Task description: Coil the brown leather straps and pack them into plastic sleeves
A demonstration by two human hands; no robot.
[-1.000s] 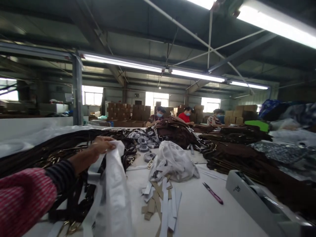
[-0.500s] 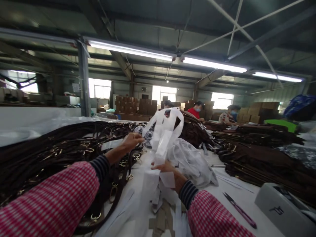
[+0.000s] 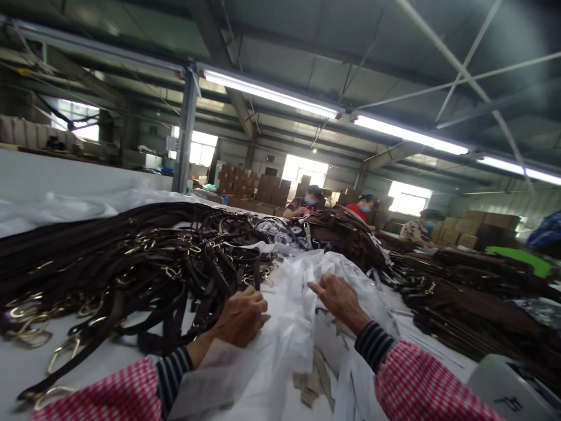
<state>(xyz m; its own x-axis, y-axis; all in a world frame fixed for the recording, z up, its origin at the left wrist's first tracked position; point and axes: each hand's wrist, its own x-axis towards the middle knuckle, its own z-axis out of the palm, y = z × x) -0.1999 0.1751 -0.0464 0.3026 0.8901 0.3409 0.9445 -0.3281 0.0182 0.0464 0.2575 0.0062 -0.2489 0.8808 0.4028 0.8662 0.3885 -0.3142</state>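
Note:
My left hand [image 3: 243, 318] is low over the white table, fingers curled in, blurred by motion. What it holds, if anything, is hidden. A translucent white sheet [image 3: 214, 377] lies at its wrist. To the right, my right hand [image 3: 339, 298] is closed on a crumpled clear plastic bag [image 3: 298, 278], thumb side toward the left. Below the hands, several beige strips [image 3: 313, 380] and white paper strips [image 3: 350, 392] lie on the table. Dark brown straps with gold clasps [image 3: 175, 257] are heaped just left of my left hand.
Stacks of dark brown fabric pieces [image 3: 477, 298] line the right side, and a brown pile [image 3: 346, 231] stands ahead. A grey device [image 3: 499, 386] sits at lower right. Several masked people work across the table. Cardboard boxes [image 3: 272, 190] are stacked behind them.
The white looped strips that stood up above my right hand are down now. My left hand has come down and nearer; my right hand has shifted right onto the plastic. The view has tilted.

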